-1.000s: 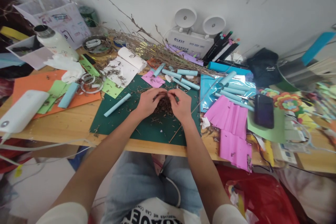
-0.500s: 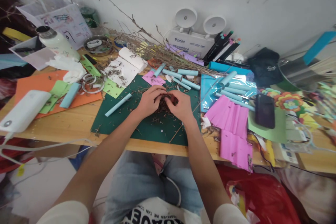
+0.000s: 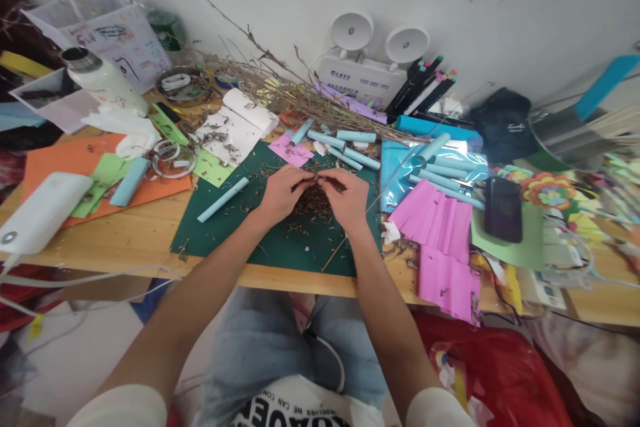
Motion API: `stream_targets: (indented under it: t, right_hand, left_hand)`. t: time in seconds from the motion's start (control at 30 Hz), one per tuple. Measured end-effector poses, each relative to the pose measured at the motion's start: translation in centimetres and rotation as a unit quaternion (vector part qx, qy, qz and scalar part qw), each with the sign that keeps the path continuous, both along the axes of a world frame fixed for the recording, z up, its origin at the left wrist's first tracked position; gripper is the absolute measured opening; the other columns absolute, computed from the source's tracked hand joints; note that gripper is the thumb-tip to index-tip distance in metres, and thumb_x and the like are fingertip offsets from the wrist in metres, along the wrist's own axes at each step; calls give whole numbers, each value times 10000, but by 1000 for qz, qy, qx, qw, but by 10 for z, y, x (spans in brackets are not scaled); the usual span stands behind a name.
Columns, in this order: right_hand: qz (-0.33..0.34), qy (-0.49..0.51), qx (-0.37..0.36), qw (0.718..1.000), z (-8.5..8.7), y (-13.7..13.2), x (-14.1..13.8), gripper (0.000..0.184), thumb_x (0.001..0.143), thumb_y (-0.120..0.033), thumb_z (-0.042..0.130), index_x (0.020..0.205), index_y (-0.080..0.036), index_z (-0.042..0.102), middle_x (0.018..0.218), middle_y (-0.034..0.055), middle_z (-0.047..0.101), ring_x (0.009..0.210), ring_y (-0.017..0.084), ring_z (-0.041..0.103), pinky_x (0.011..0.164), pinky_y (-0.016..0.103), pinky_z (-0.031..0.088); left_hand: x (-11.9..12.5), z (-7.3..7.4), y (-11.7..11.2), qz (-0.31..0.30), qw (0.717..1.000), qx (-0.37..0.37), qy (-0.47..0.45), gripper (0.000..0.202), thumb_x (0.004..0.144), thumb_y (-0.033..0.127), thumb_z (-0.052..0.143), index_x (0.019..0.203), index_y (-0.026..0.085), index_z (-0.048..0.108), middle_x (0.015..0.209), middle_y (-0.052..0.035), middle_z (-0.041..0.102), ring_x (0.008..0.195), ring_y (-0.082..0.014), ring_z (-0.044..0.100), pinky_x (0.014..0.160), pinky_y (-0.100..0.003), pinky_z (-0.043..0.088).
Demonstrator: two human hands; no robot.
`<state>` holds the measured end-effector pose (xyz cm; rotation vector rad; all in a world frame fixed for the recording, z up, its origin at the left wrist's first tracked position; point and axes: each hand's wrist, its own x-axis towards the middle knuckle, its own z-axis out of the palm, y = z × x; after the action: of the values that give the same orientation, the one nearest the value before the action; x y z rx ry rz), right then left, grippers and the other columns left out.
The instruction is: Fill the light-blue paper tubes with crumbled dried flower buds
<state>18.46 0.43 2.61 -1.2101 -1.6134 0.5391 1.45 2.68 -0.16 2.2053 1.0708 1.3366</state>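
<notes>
My left hand (image 3: 283, 192) and my right hand (image 3: 347, 199) meet over a small heap of dry brown plant bits (image 3: 313, 200) on a dark green cutting mat (image 3: 280, 240). Both hands pinch a thin dry twig (image 3: 316, 177) between their fingertips, just above the heap. Dry crumbs are scattered across the mat. A long bundle of dried branches (image 3: 280, 87) lies behind the mat, along the wall side of the desk.
Rolled light blue paper tubes (image 3: 350, 147) lie behind and right of the mat, one tube (image 3: 223, 200) to its left. Pink folded paper (image 3: 440, 240), a black phone (image 3: 503, 209), a white power bank (image 3: 40, 212), a bottle (image 3: 103, 80) and a twin-head lamp (image 3: 367, 57) crowd the wooden desk (image 3: 125, 240).
My hands dipped into the heap half a second ago, then rose slightly; the fingertips now pinch together above it. The view shifted very little.
</notes>
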Motion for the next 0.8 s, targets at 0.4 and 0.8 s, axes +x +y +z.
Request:
stream_targets:
  t: [0.4, 0.8]
  right_hand:
    - [-6, 75, 2, 997, 3, -1, -6, 102, 820, -229, 682, 846, -244, 780, 881, 23, 726, 815, 152, 675, 739, 293, 552]
    - [37, 122, -54, 990, 2, -2, -9, 123, 771, -275, 725, 877, -242, 776, 930, 30, 726, 852, 168, 679, 752, 302, 560]
  left_hand:
    - [2, 8, -7, 20, 1000, -10, 16, 314, 918, 239, 584, 1224, 179, 622, 1035, -85, 719, 948, -176, 663, 889, -329, 533]
    - [0, 4, -2, 33, 998, 25, -41, 139, 909, 261, 620, 903, 204, 747, 812, -35, 738, 752, -142, 646, 726, -276, 524]
